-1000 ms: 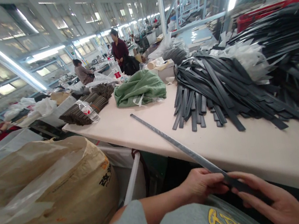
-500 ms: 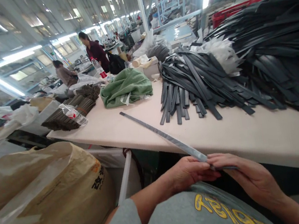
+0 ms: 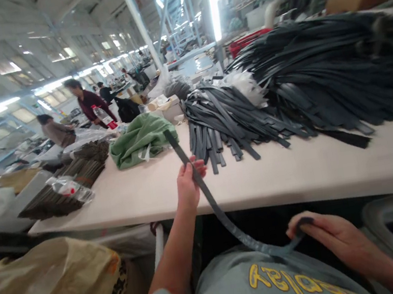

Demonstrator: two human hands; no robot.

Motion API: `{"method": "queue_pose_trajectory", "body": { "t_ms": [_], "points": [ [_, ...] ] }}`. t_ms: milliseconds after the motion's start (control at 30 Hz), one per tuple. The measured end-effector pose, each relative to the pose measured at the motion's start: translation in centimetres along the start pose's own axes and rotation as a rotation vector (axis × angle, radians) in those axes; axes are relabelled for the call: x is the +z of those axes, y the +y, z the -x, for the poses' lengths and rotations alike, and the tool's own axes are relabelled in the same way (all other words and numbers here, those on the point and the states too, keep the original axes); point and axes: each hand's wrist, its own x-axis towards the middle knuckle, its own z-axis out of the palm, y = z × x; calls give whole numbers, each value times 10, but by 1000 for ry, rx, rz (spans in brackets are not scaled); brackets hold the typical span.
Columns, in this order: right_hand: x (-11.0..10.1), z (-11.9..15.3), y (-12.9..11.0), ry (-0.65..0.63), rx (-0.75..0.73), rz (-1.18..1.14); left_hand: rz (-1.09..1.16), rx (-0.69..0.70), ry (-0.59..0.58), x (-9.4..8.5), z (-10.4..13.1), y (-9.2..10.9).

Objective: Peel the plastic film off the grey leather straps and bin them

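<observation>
A long dark grey strip (image 3: 221, 216) sags between my two hands in front of my shirt. My left hand (image 3: 188, 180) is raised over the table's front edge and pinches the strip near its upper end, which sticks up past the fingers toward the green cloth. At the lower right, below the table edge, my right hand (image 3: 324, 231) grips the strip's other end, which curls over the fingers. Beyond them a pile of dark strips (image 3: 222, 118) lies on the pale table (image 3: 151, 194).
A larger heap of dark strips (image 3: 333, 70) covers the table's right side. Green cloth (image 3: 139, 138), bundled brown strips (image 3: 64, 185) and a plastic bottle (image 3: 71, 189) lie left. A tan sack (image 3: 55, 293) stands at lower left. Two people (image 3: 90, 101) are in the background.
My hands, close together before, are now far apart. The left has moved up and left along the strip, the right slightly right. The strip now bows downward, and the view has turned right.
</observation>
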Motion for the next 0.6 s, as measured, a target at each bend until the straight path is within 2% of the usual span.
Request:
{"method": "queue_pose_trajectory", "body": {
  "t_ms": [67, 167, 233, 300, 367, 433, 533, 600],
  "points": [
    [-2, -10, -17, 109, -46, -120, -122, -143, -256, 23, 28, -31],
    [-17, -24, -34, 253, -179, -251, -321, -332, -579, 43, 68, -68],
    [-29, -30, -37, 305, -272, -292, -437, -399, -739, 50, 84, -81],
    [-38, -32, -35, 336, -305, -313, -505, -434, -859, 57, 91, -86],
    [-42, -30, -32, 366, -300, -313, -532, -442, -938, 65, 93, -85],
    [-39, -24, -29, 400, -309, -308, -527, -388, -980, 72, 90, -82],
    [-28, -13, -28, 420, -313, -398, -581, -288, -979, 83, 87, -81],
    [-23, -7, -27, 406, -285, -521, -681, -262, -955, 87, 87, -87]
  ]
}}
